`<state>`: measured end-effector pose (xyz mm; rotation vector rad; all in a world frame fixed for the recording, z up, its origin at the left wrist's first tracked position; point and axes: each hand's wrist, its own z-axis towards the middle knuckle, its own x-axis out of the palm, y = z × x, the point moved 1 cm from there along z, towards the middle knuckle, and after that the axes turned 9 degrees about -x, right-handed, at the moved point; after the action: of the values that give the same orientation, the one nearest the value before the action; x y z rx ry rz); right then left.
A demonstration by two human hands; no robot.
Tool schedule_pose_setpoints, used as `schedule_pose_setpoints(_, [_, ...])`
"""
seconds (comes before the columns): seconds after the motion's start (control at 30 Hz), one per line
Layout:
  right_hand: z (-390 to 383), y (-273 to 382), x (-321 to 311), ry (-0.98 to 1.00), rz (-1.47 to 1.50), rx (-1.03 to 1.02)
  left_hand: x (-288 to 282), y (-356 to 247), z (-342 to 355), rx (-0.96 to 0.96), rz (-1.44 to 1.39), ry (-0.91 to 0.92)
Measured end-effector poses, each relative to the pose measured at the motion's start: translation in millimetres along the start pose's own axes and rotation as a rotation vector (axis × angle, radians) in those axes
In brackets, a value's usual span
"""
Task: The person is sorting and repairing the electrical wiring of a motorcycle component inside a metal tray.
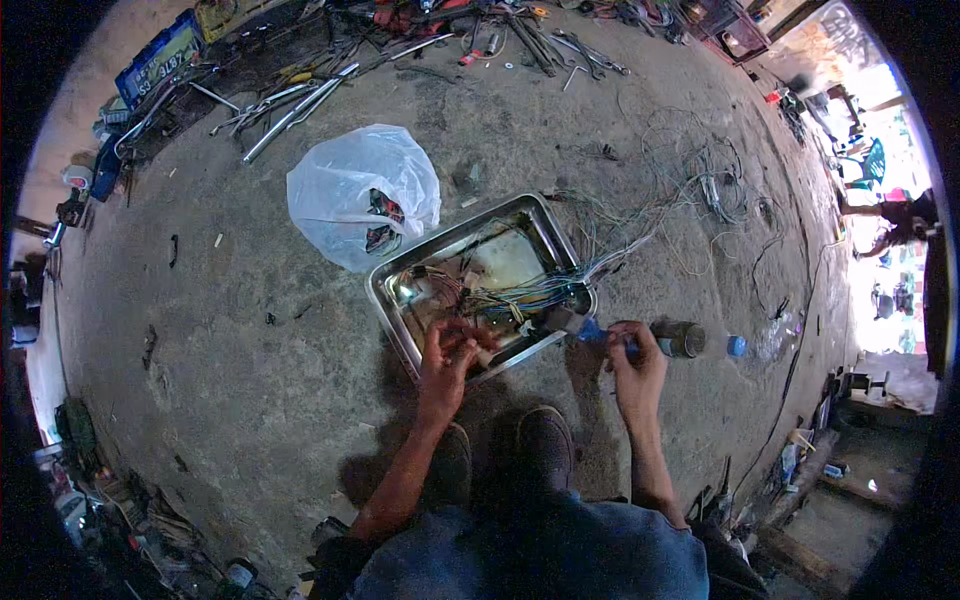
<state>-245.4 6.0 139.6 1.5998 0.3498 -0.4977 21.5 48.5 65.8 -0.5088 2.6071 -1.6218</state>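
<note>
A metal tray [560, 235] with a shallow layer of murky liquid sits on the floor in front of my shoes. A wiring harness [515, 300] of many coloured wires lies across it and runs over its right rim. My left hand [447, 365] is over the tray's near left edge, fingers curled together; what they pinch is blurred. In my right hand [638, 365] is a paintbrush [590, 329] with a blue handle, its bristles pointing at the tray's right corner. Just right of that hand a dark bottle [680, 339] appears, with a blue cap [737, 346] beyond it.
A white plastic bag [360, 190] with dark and red items stands behind the tray. Loose wires [710, 190] spread over the floor to the right. Spanners and other tools [300, 110] lie along the back. A wooden-edged step [860, 490] is at lower right.
</note>
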Motion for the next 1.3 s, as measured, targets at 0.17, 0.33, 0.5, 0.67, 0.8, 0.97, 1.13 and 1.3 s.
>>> schedule_pose_setpoints(0.17, [13, 23, -17, -0.066, -0.056, -0.097, 7, 12, -3, -0.175, -0.708, 0.041])
schedule_pose_setpoints(0.33, [27, -19, 9, -0.097, -0.106, -0.143, 6, 27, 0, -0.326, -0.811, 0.26])
schedule_pose_setpoints(0.5, [32, -41, 54, -0.01, -0.284, -0.211, 14, 18, -1, -0.414, -0.565, 0.271])
schedule_pose_setpoints(0.67, [32, -52, 72, -0.045, -0.286, -0.449, 11, 12, 8, -0.297, -0.298, 0.379])
schedule_pose_setpoints(0.8, [31, -25, 50, 0.04, -0.049, -0.084, 4, 16, 12, -0.239, -0.289, 0.407])
schedule_pose_setpoints(0.97, [15, 30, 44, 0.185, 0.137, -0.18, 3, 20, 15, -0.034, -0.173, 0.341])
schedule_pose_setpoints(1.13, [4, 51, 83, 0.362, 0.261, -0.385, 4, 28, 19, 0.104, 0.198, 0.283])
schedule_pose_setpoints(1.3, [21, 38, 95, 0.237, 0.045, -0.463, 5, 10, 14, 0.135, 0.357, 0.249])
